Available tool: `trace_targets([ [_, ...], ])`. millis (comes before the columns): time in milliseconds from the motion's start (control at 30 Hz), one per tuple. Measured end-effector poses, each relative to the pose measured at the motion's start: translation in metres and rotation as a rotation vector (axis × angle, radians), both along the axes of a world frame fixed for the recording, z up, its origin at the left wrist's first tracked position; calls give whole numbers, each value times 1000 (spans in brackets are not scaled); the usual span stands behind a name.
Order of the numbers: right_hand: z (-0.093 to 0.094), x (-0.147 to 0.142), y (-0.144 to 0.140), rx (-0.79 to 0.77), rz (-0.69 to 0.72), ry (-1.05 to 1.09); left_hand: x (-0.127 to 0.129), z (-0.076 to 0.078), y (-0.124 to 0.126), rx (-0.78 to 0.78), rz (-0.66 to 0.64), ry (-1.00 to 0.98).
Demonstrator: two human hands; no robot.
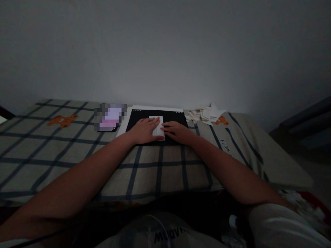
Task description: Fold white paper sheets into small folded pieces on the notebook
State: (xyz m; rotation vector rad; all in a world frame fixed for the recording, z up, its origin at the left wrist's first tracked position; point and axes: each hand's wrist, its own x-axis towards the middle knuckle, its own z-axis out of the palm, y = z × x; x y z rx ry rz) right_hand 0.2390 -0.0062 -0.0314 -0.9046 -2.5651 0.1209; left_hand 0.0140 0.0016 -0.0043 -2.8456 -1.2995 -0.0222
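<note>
A small white folded paper (159, 121) lies on a black sheet (139, 115) in the middle of the table. My left hand (145, 131) lies flat over the paper's left part, fingers stretched out and the thumb across its near end. At the paper's right edge rest the fingertips of my right hand (178, 132), its fingers extended and slightly apart. My left hand hides part of the paper. Beneath the black sheet, a larger white sheet (123, 124) shows at the left and along the back.
A phone (110, 119) with a lit, blurred screen lies to the left. Folded white paper pieces (207, 113) are heaped at the right. The checked tablecloth (77, 144) covers the table, which meets a grey wall (160, 51). Cluttered items (302, 206) sit low at the right.
</note>
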Motion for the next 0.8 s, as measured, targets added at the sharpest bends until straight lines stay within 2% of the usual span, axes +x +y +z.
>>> trace_targets([
  [233, 2, -8, -1, -34, -71, 64, -2, 3, 6, -2, 1, -38],
  [467, 4, -7, 1, -74, -61, 80, -3, 1, 10, 22, -6, -31],
  [800, 1, -7, 1, -42, -45, 80, -4, 2, 18, 73, -42, -38],
])
